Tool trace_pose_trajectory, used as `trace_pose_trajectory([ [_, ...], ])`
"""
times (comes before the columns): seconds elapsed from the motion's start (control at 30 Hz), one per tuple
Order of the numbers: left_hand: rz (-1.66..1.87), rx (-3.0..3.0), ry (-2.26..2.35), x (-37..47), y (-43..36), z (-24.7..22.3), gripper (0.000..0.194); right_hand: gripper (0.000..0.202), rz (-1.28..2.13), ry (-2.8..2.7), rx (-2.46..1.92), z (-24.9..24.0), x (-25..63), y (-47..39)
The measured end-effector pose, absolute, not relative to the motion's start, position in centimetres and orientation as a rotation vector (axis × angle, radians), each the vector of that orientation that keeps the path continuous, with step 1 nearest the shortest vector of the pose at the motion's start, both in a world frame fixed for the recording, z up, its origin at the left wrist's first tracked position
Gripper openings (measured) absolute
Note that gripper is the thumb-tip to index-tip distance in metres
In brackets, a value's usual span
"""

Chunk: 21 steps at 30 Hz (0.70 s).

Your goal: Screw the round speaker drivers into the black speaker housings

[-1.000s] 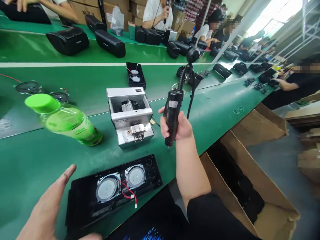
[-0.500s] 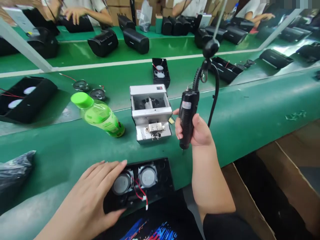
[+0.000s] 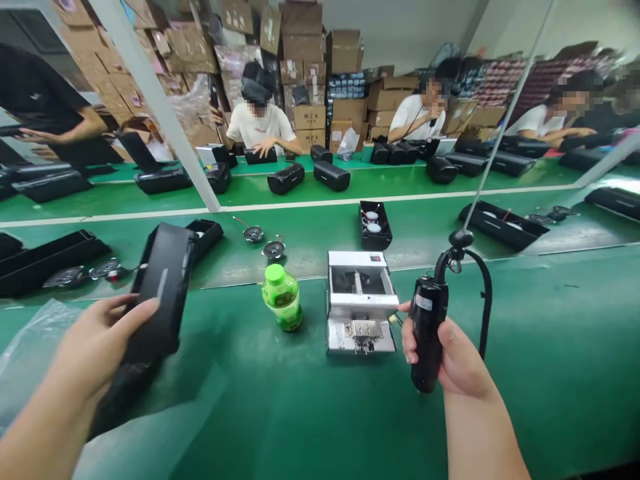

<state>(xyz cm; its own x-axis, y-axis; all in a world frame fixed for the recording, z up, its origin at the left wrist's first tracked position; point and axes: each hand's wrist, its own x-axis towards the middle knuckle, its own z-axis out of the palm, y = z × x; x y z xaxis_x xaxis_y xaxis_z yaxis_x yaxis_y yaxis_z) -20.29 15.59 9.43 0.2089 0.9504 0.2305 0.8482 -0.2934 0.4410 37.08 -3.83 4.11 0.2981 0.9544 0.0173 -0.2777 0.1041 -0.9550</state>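
At the left, my left hand (image 3: 95,340) grips a black speaker housing (image 3: 163,293) by its near side, thumb on its outer face. The housing is held up and tilted, slightly blurred, and its inside is turned from view. In my right hand (image 3: 455,353) is a black electric screwdriver (image 3: 429,333), held upright and hung from a cable, its tip pointing down over the mat. Just left of the screwdriver stands a silver screw feeder (image 3: 363,301). A green-capped drink bottle (image 3: 283,300) stands left of the feeder.
Loose speaker drivers (image 3: 273,250) lie behind the bottle. An open housing (image 3: 375,227) with two drivers sits behind the feeder. Clear plastic wrap (image 3: 35,347) lies at the left edge. Co-workers (image 3: 263,127) sit across the green bench (image 3: 280,413); a slanted white post (image 3: 160,107) rises at left.
My left hand has lifted the housing off the near bench and carried it left, turning its outer face toward me. The view has tilted up and left. My right hand still holds the screwdriver.
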Motion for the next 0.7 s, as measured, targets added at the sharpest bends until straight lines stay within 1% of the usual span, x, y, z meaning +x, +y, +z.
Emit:
trace_pose_trajectory([
  [0.03,0.726,2.233,1.787,-19.4,17.4,9.3,0.086,0.076,1.068,-0.797,-1.084,4.2,37.0,-3.9],
  [0.13,0.761,2.191,1.875,-16.7,22.5,8.6,0.083,0.075,1.064,-0.767,-1.096,4.5,36.8,-4.2],
  [0.2,0.757,2.158,1.942,-14.8,25.6,7.9,0.077,0.075,1.071,-0.755,-1.095,4.5,36.8,-4.2],
  [0.33,0.691,1.993,2.202,-11.2,31.6,6.0,0.059,0.084,1.105,-0.725,-1.091,4.0,36.8,-4.3],
  [0.37,0.646,1.929,2.274,-10.4,32.9,5.6,0.059,0.087,1.118,-0.716,-1.089,3.8,36.8,-4.4],
  [0.43,0.539,1.813,2.386,-9.2,35.1,4.8,0.065,0.092,1.144,-0.698,-1.082,3.6,36.8,-4.5],
  [0.5,0.441,1.752,2.442,-8.6,36.5,4.2,0.068,0.093,1.167,-0.685,-1.073,3.6,36.7,-4.6],
  [0.6,0.349,1.738,2.469,-8.6,37.3,3.4,0.07,0.094,1.192,-0.674,-1.064,3.6,36.7,-4.8],
  [0.7,0.295,1.794,2.434,-9.4,37.5,2.9,0.068,0.094,1.197,-0.661,-1.07,3.4,36.8,-4.9],
])
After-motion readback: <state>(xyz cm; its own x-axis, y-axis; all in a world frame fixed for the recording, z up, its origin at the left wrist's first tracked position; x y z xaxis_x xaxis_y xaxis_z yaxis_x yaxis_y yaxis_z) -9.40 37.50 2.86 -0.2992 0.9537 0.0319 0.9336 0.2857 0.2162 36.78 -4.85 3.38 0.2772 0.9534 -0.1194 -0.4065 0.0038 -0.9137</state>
